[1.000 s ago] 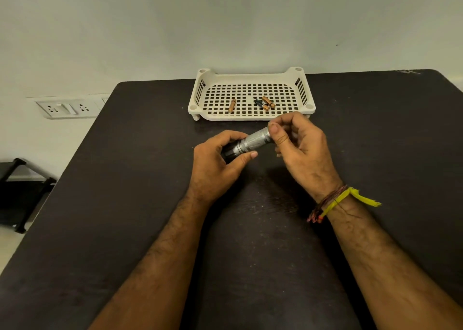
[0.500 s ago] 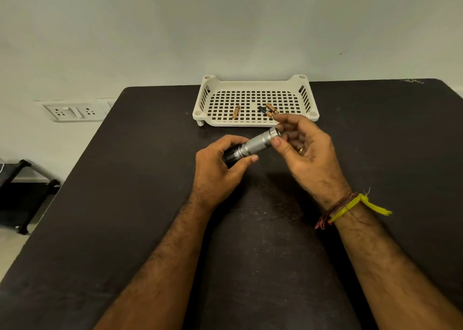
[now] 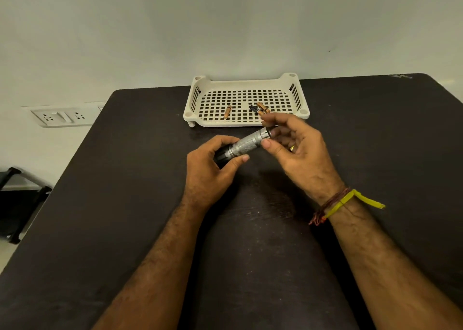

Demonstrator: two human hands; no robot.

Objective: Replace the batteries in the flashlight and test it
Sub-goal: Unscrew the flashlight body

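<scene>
A silver flashlight [image 3: 246, 144] with a black head lies slanted above the dark table, tail end pointing up and right. My left hand [image 3: 210, 171] is wrapped around its black head. My right hand [image 3: 297, 149] is at the tail end, thumb under the barrel and fingers curled over the end; whatever sits at the tail is hidden by the fingers. Behind the hands stands a cream perforated tray [image 3: 213, 96]. In it lie one copper-coloured battery [image 3: 227, 112] on the left and two more batteries [image 3: 261, 108], one with a black end, on the right.
The dark table [image 3: 125, 204] fills most of the view, its left edge running diagonally. A white wall socket panel [image 3: 62, 116] sits on the wall at left. A black frame [image 3: 15, 204] stands on the floor at far left.
My right hand's fingers have loosened and shifted at the tail end of the flashlight. The view has tilted so the tray and hands sit a little lower. My left hand keeps its hold.
</scene>
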